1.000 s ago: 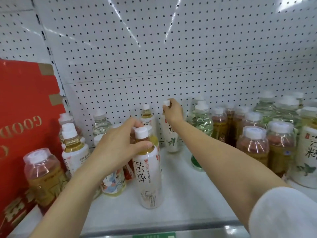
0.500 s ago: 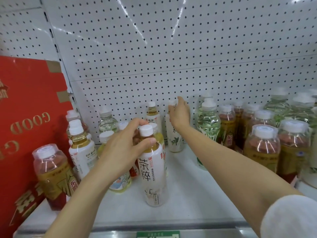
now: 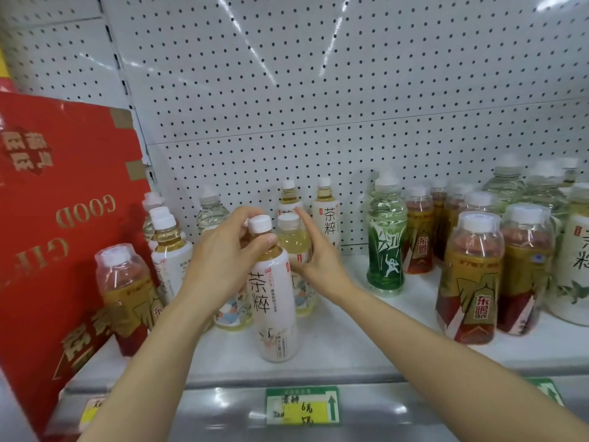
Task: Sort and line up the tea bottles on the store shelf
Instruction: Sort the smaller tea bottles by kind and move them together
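Note:
A tall white-labelled tea bottle stands near the shelf's front. My left hand grips its neck just under the white cap. Right behind it stands a pale yellow bottle with a picture label. My right hand reaches round that bottle's right side, fingers fairly straight along it. Two more white tea bottles stand at the back by the pegboard. Another white tea bottle stands at the left.
A red gift carton leans at the left end. A green bottle and several brown-and-red bottles fill the right side. The shelf's front edge carries a price tag. White pegboard closes the back.
My right hand has let go of the white bottle at the back and come forward to the pale yellow bottle. My left hand still holds the front bottle's neck.

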The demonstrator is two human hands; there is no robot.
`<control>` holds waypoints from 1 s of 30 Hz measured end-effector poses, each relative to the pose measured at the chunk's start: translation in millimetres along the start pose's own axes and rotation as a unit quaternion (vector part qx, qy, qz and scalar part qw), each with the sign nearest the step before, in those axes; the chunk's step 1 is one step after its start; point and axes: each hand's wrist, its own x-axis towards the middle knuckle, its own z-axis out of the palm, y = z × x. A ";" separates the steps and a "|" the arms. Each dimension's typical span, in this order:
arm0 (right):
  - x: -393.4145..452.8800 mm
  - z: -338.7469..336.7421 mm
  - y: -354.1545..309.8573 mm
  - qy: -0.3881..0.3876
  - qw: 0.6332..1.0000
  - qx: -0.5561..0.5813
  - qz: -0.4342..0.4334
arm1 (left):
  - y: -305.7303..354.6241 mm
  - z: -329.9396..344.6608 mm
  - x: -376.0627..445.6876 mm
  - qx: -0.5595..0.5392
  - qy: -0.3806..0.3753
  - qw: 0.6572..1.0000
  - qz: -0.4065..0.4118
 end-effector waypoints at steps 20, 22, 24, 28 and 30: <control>-92.3 -77.9 -22.4 0.117 0.990 0.065 0.053 | -25.3 125.0 30.0 -0.054 -0.014 0.996 -0.074; -95.1 -81.7 -25.2 0.119 0.989 0.063 0.061 | -26.8 135.4 43.5 -0.064 -0.008 0.995 -0.076; -97.4 -85.5 -26.3 0.122 0.989 0.058 0.066 | -30.6 143.3 55.1 -0.061 -0.007 0.995 -0.078; -99.4 -93.3 -22.5 0.132 0.985 0.058 0.090 | -34.8 149.1 63.4 -0.057 -0.008 0.996 -0.066; -100.0 -95.0 -21.4 0.137 0.984 0.055 0.098 | -37.9 149.0 63.6 -0.056 -0.015 0.997 -0.054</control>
